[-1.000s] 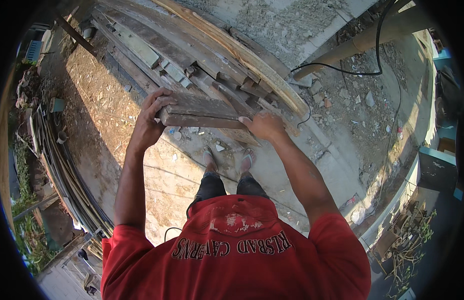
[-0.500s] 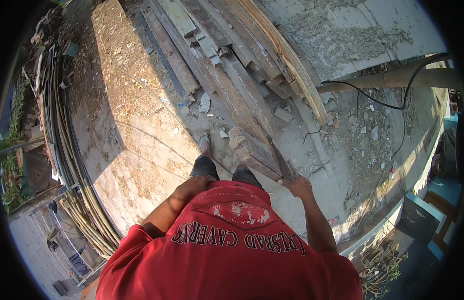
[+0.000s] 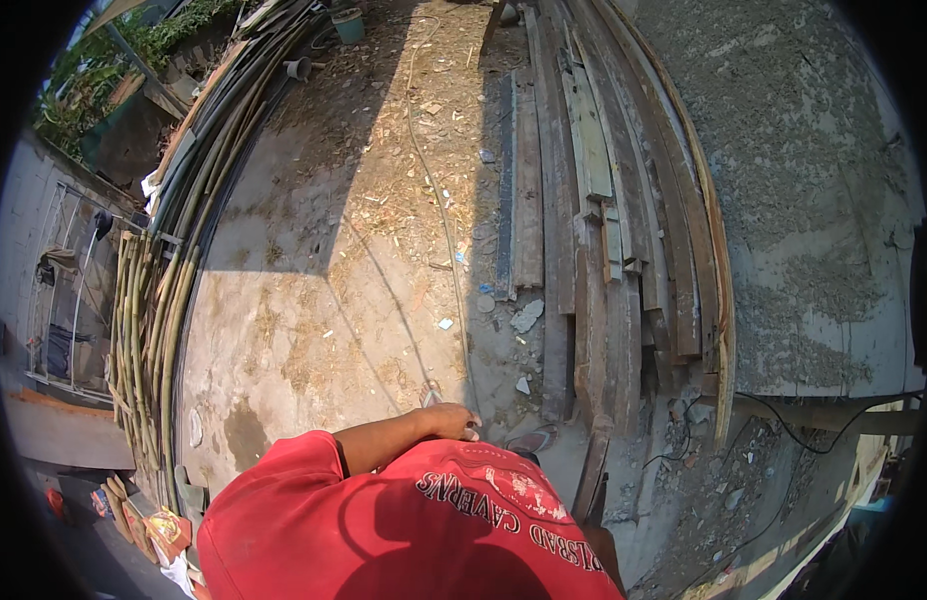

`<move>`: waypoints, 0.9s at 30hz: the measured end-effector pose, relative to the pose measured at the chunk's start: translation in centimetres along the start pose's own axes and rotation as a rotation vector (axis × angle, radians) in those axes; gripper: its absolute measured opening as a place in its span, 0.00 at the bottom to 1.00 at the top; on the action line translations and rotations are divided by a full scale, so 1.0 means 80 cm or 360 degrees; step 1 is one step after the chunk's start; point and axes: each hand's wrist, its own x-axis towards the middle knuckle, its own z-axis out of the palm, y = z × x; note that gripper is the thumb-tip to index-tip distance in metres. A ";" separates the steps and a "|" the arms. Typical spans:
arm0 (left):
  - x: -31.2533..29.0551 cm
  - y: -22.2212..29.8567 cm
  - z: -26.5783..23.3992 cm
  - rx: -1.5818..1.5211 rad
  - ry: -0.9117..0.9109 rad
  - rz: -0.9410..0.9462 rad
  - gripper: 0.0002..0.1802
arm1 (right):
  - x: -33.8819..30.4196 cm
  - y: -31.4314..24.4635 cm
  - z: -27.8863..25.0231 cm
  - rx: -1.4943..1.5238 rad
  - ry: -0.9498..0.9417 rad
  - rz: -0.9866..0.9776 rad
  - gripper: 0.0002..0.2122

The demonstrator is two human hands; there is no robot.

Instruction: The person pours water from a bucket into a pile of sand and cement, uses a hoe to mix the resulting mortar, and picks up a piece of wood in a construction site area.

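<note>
My left hand [image 3: 449, 422] is in front of the red shirt [image 3: 404, 500], its fingers curled in with nothing visible in them. On my right side, a short dark plank [image 3: 591, 470] stands out beside the shirt, its lower end hidden. Only a piece of my right forearm [image 3: 606, 552] shows near that plank; the shirt covers the right hand. Ahead to the right lies a long stack of weathered boards [image 3: 589, 320]. One sandalled foot [image 3: 532, 438] shows beyond the shirt.
Bamboo poles [image 3: 154, 340] and long pipes [image 3: 239, 120] line the left side. A green bucket [image 3: 349, 25] stands at the far end. Rubble [image 3: 527, 316] lies by the boards. A black cable [image 3: 784, 428] crosses the right side, and rough concrete [image 3: 784, 200] lies beyond the stack.
My view has turned rightward and lifted, so the board stack now runs straight ahead. The right hand, earlier gripping the plank's end, has gone out of sight behind the shirt.
</note>
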 end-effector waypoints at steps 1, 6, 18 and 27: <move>-0.017 -0.032 -0.021 0.0037 0.0038 -0.0037 0.32 | 0.009 -0.024 -0.014 0.0012 0.0017 0.0014 0.24; -0.123 -0.199 -0.079 0.0111 0.0318 -0.0263 0.29 | 0.066 -0.140 -0.109 -0.0059 0.0113 -0.0016 0.24; -0.272 -0.326 -0.261 -0.0275 0.1104 -0.0298 0.30 | 0.268 -0.410 -0.385 -0.0350 0.0146 -0.0476 0.24; -0.223 -0.497 -0.355 -0.0774 0.1118 -0.0425 0.27 | 0.490 -0.617 -0.632 -0.0405 0.0123 -0.0808 0.24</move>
